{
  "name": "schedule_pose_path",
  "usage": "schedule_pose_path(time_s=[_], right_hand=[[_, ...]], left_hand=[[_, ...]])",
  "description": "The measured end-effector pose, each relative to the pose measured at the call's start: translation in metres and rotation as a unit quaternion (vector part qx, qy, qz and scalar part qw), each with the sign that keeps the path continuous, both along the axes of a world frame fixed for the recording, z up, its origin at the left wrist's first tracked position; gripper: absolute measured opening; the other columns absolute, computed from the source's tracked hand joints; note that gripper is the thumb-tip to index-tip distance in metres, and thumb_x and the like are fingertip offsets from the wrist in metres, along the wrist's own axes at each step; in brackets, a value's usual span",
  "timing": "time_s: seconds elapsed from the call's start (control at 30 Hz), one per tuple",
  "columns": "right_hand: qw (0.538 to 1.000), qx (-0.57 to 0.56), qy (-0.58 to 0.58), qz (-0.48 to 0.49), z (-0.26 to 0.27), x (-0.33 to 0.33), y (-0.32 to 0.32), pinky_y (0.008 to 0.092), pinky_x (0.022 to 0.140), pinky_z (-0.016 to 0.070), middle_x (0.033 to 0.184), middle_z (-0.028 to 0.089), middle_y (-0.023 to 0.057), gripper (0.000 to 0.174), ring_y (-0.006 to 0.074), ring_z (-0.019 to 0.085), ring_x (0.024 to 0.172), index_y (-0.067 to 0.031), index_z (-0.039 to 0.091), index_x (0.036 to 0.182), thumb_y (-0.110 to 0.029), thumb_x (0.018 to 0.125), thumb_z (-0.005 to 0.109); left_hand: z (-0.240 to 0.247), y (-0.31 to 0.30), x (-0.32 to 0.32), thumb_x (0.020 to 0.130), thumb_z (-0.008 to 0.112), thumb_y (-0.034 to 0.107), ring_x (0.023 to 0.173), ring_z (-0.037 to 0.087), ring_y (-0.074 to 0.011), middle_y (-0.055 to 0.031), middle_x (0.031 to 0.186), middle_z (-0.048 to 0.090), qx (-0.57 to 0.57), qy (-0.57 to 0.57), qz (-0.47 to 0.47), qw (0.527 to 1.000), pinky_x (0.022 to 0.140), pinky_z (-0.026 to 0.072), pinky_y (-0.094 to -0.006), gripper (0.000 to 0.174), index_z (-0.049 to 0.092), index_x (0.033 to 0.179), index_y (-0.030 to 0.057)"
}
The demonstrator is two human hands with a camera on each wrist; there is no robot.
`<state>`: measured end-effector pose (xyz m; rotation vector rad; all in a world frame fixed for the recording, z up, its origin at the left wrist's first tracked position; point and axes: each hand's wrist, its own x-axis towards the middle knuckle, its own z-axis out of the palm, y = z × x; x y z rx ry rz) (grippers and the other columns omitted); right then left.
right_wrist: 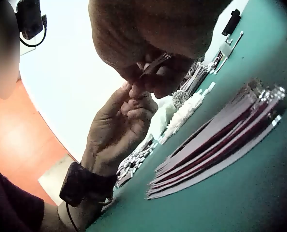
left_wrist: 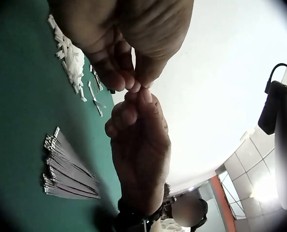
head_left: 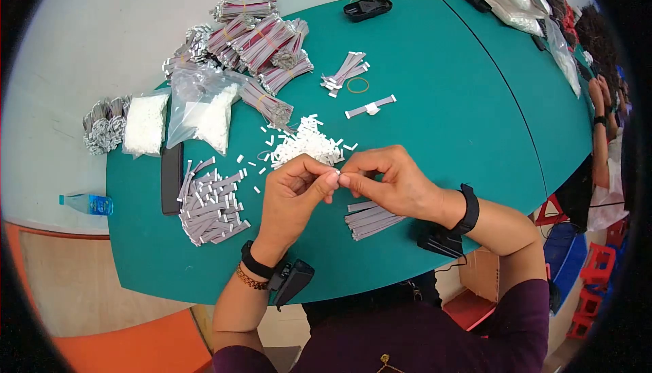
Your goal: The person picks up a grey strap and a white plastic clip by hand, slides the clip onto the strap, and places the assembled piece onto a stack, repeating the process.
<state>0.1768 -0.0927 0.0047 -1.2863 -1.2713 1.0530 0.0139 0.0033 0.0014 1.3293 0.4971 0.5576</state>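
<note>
Big green table (head_left: 441, 101), curved at the near edge, with pale floor past it and orange floor low on the left. At the far left, just off the table's edge, a blue water bottle (head_left: 87, 204). Next, at the table's left end, clear bags of white bits (head_left: 204, 111), with a flat black thing (head_left: 171, 177) just below them. Farther back, many tied bundles of grey wire (head_left: 258, 33). Nearer, a loose pile of short grey strips (head_left: 210, 203), just left of the left hand (head_left: 293, 193). Behind both hands, a heap of tiny white pieces (head_left: 305, 143). Left hand up off the table, fingers curled, thumb and first finger pinching a small white piece (head_left: 337, 172). Tip to tip with it, the right hand (head_left: 387, 179), fingers curled too, gripping a thin grey strip (right_wrist: 155, 64). Small white piece up in the air between the two hands, right at the fingertips, not touching the table. Under the right hand, flat on the table, a neat stack of grey strips (head_left: 372, 218). Farther back, a rubber band (head_left: 358, 85) and a black tray (head_left: 367, 7). At the far right, another person (head_left: 601, 101) at the table, and red stools (head_left: 598, 264) on the floor.
</note>
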Motion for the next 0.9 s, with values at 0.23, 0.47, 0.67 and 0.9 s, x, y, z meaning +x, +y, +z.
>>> schedule_pose_path(time_s=[0.23, 0.47, 0.67, 0.9], right_hand=[[0.999, 0.041, 0.011, -0.016, -0.004, -0.004, 0.001, 0.0261, 0.046, 0.0339, 0.057, 0.049, 0.0008, 0.016, 0.0061, 0.041, 0.053, -0.0006, 0.059, 0.075, -0.011, 0.087, 0.058], [1.000, 0.026, 0.001, -0.009, 0.001, -0.003, 0.003, 0.0249, 0.047, 0.0354, 0.060, 0.051, 0.0010, 0.017, 0.0058, 0.043, 0.055, -0.0002, 0.060, 0.077, -0.012, 0.088, 0.057], [0.995, -0.035, 0.097, 0.002, 0.003, -0.001, 0.002, 0.0216, 0.049, 0.0363, 0.064, 0.053, -0.0014, 0.020, 0.0040, 0.045, 0.057, -0.0011, 0.061, 0.078, -0.017, 0.090, 0.057], [0.987, -0.067, 0.139, 0.044, 0.007, 0.003, 0.003, 0.0199, 0.053, 0.0417, 0.068, 0.056, -0.0001, 0.021, 0.0046, 0.051, 0.062, -0.0022, 0.062, 0.082, -0.021, 0.091, 0.058]], left_hand=[[0.003, 0.000, -0.001, 0.085, 0.063, 0.007, 0.063, 0.054, -0.0075, -0.0039, 0.074, 0.060, -0.002, 0.011, 0.000, 1.000, 0.057, 0.0437, -0.0200, 0.008, 0.060, 0.086, -0.0003], [0.002, 0.004, 0.000, 0.087, 0.061, 0.010, 0.067, 0.054, -0.0083, -0.0047, 0.080, 0.061, -0.038, -0.015, -0.009, 0.999, 0.060, 0.0450, -0.0213, 0.011, 0.060, 0.091, -0.0003], [0.007, 0.006, 0.000, 0.086, 0.062, 0.010, 0.071, 0.053, -0.0085, -0.0049, 0.086, 0.061, 0.001, -0.025, -0.039, 0.999, 0.064, 0.0442, -0.0212, 0.021, 0.061, 0.103, -0.0014], [0.002, 0.008, -0.001, 0.085, 0.062, 0.006, 0.078, 0.055, -0.0091, -0.0050, 0.089, 0.061, 0.029, -0.037, -0.034, 0.998, 0.066, 0.0449, -0.0218, 0.019, 0.061, 0.102, -0.0009]])
